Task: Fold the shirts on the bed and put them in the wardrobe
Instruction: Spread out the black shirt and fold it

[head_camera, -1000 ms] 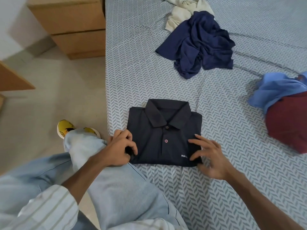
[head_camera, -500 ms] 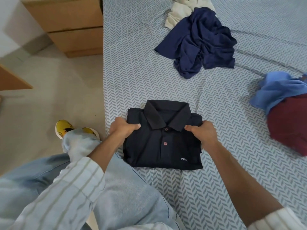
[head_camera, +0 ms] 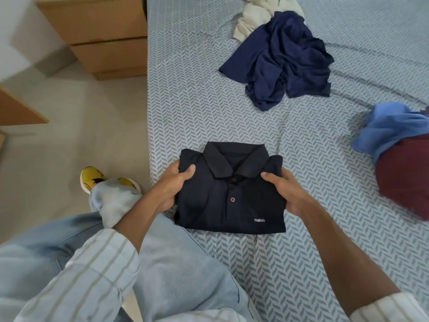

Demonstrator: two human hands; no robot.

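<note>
1. Head view: a folded black polo shirt [head_camera: 229, 194] is seen near the left edge of the bed [head_camera: 301, 263], collar pointing away from the person, buttons up, with a small white logo near its lower right corner.
2. The shirt's left side is gripped by the left hand [head_camera: 171, 189], with the thumb laid on top of the fabric and the fingers tucked beneath the edge.
3. The shirt's right side is gripped by the right hand [head_camera: 287, 191] in the same way, thumb on top beside the collar, fingers hidden under the cloth.
4. Whether the shirt is lifted off the bed or resting on it cannot be told.
5. A crumpled navy shirt [head_camera: 283, 59] is seen further up the bed, touching a cream shirt [head_camera: 253, 17] that lies just behind it.
6. A light blue shirt [head_camera: 392, 126] is bunched at the right edge, draped partly over a maroon shirt [head_camera: 406, 175].
7. A wooden chest of drawers [head_camera: 99, 36] is placed against the bed's left side, on the pale floor [head_camera: 69, 126].
8. Light blue jeans [head_camera: 174, 263] and a yellow shoe [head_camera: 91, 180] are visible below, with striped sleeves at both wrists.
</note>
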